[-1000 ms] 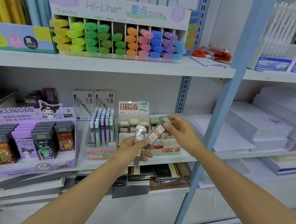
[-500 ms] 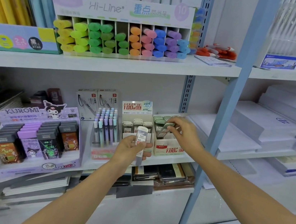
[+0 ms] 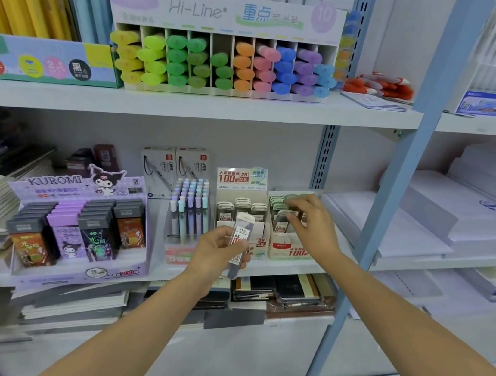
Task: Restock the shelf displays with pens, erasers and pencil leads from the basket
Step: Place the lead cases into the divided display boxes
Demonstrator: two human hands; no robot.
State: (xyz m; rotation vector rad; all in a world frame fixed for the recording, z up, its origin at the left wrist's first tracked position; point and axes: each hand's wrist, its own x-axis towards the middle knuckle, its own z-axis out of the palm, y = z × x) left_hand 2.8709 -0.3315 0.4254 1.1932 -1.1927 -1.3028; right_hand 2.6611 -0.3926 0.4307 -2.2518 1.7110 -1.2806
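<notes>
Right hand (image 3: 314, 225) has lowered its lead case (image 3: 281, 220) into the display box (image 3: 289, 250), still pinching it; left hand (image 3: 220, 247) grips the next case (image 3: 242, 234).

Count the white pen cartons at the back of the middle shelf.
2. Left carton and right carton stand side by side behind the pens. More may hide behind them.

A lead case (image 3: 241, 237) of clear, glossy plastic is gripped in the left hand (image 3: 216, 251); smooth printed cardboard is seen in the display box (image 3: 289, 250) beneath the right hand (image 3: 314, 225).
</notes>
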